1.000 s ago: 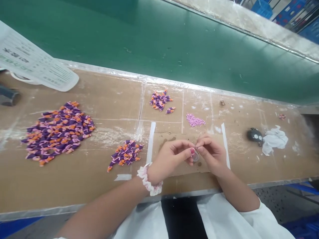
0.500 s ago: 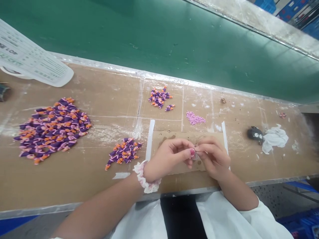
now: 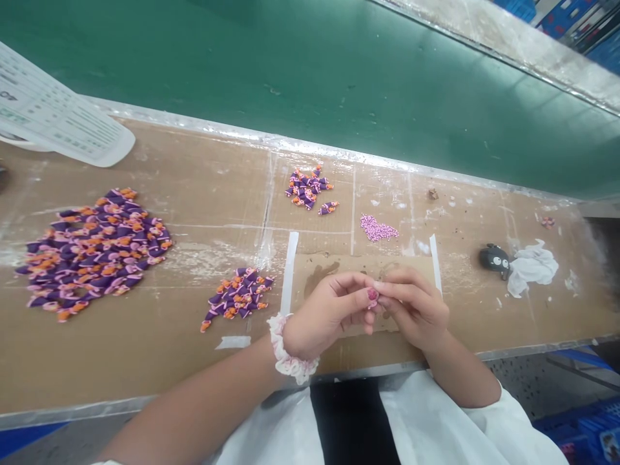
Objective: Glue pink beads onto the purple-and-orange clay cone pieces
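Observation:
My left hand [image 3: 325, 313], with a white and pink scrunchie [image 3: 290, 354] at its wrist, is closed in a pinch. My right hand [image 3: 415, 309] pinches too, its fingertips meeting those of the left. Whatever lies between them is tiny and mostly covered by the fingers; I cannot make it out. Both hands are above a cardboard mat [image 3: 312, 274] framed by white tape. Beyond them lies a patch of tiny pink beads [image 3: 379, 229]. Left of the mat is a small pile of purple, orange and pink pieces [image 3: 237, 294].
A large pile of the same pieces [image 3: 99, 248] lies far left, and a smaller pile [image 3: 306, 188] towards the back. A white printed sheet [image 3: 62, 113] juts in at upper left. On the right are a black object with eyes [image 3: 494, 259] and a crumpled white tissue [image 3: 533, 268].
The fingers of both hands have shifted slightly against each other, and the pinch has closed up. The piles on the table keep their places; the view has moved a little.

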{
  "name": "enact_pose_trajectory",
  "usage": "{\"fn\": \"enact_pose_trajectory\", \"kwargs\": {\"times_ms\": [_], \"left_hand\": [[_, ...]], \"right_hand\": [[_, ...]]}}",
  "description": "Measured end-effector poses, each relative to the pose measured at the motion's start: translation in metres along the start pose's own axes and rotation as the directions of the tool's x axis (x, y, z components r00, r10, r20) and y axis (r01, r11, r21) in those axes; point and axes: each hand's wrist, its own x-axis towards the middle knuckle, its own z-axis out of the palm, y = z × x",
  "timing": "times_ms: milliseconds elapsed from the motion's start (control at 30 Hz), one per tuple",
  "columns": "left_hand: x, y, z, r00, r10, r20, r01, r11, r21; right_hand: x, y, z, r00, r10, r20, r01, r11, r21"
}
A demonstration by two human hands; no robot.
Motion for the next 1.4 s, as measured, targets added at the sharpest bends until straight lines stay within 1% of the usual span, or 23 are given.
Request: {"fn": "enact_pose_trajectory", "kwargs": {"times_ms": [100, 233, 300, 467, 567, 667, 733, 800, 833, 900, 967, 1033, 1200, 1267, 1300, 1333, 1367, 1400], "left_hand": [[0.000, 0.001, 0.000, 1.000, -0.003, -0.008, 0.003, 1.000, 0.027], [-0.002, 0.001, 0.003, 0.998, 0.049, -0.040, -0.045, 0.995, 0.093], [-0.003, 0.001, 0.004, 0.995, 0.085, -0.050, -0.078, 0.988, 0.130], [-0.002, -0.001, 0.004, 0.986, 0.154, -0.061, -0.142, 0.975, 0.172], [-0.001, -0.001, 0.002, 0.984, 0.169, -0.053, -0.156, 0.969, 0.191], [-0.002, -0.001, 0.001, 0.975, 0.219, -0.039, -0.202, 0.944, 0.260], [-0.004, 0.000, 0.002, 0.960, 0.277, -0.033, -0.250, 0.906, 0.343], [-0.005, 0.002, 0.004, 0.932, 0.363, -0.025, -0.311, 0.830, 0.463], [-0.006, 0.002, 0.005, 0.908, 0.418, -0.017, -0.345, 0.771, 0.535], [-0.007, 0.003, 0.006, 0.852, 0.524, 0.017, -0.397, 0.624, 0.673], [-0.007, 0.003, 0.006, 0.802, 0.594, 0.067, -0.425, 0.487, 0.763], [-0.007, 0.002, 0.005, 0.769, 0.628, 0.118, -0.448, 0.398, 0.801], [-0.005, 0.000, 0.001, 0.699, 0.672, 0.242, -0.513, 0.237, 0.825], [-0.005, 0.000, -0.001, 0.696, 0.664, 0.272, -0.523, 0.210, 0.826], [-0.004, 0.000, -0.002, 0.704, 0.659, 0.265, -0.517, 0.220, 0.827], [-0.004, 0.001, -0.003, 0.717, 0.655, 0.238, -0.503, 0.249, 0.828], [-0.003, 0.001, -0.005, 0.732, 0.652, 0.196, -0.485, 0.297, 0.823], [-0.003, 0.003, -0.006, 0.748, 0.650, 0.138, -0.465, 0.364, 0.807]], "right_hand": [[-0.001, 0.000, 0.000, 0.998, 0.061, -0.006, -0.060, 0.996, 0.059], [-0.003, -0.002, 0.002, 0.992, 0.124, -0.038, -0.121, 0.990, 0.072], [-0.002, -0.003, 0.003, 0.992, 0.116, -0.047, -0.114, 0.993, 0.037], [0.000, -0.005, 0.003, 0.997, 0.015, -0.069, -0.019, 0.998, -0.063], [0.000, -0.006, 0.003, 0.998, 0.015, -0.056, -0.018, 0.999, -0.047], [-0.002, -0.005, 0.005, 0.993, 0.063, -0.099, -0.061, 0.998, 0.020], [-0.003, -0.004, 0.007, 0.987, 0.104, -0.126, -0.091, 0.991, 0.100], [-0.005, -0.004, 0.008, 0.986, 0.118, -0.118, -0.098, 0.982, 0.161], [-0.005, -0.003, 0.008, 0.988, 0.114, -0.108, -0.095, 0.980, 0.174], [-0.006, -0.003, 0.008, 0.991, 0.099, -0.088, -0.082, 0.980, 0.181], [-0.006, -0.003, 0.009, 0.992, 0.098, -0.080, -0.082, 0.978, 0.190], [-0.005, -0.004, 0.009, 0.991, 0.109, -0.073, -0.092, 0.974, 0.206], [-0.002, -0.006, 0.008, 0.990, 0.136, -0.036, -0.125, 0.966, 0.225], [-0.001, -0.006, 0.004, 0.987, 0.160, -0.016, -0.153, 0.961, 0.229], [0.000, -0.006, 0.000, 0.985, 0.173, -0.003, -0.168, 0.960, 0.225], [0.001, -0.006, -0.004, 0.983, 0.183, 0.020, -0.183, 0.959, 0.214], [0.002, -0.006, -0.008, 0.979, 0.192, 0.065, -0.201, 0.961, 0.193], [0.003, -0.007, -0.013, 0.973, 0.194, 0.126, -0.213, 0.965, 0.155]]}}
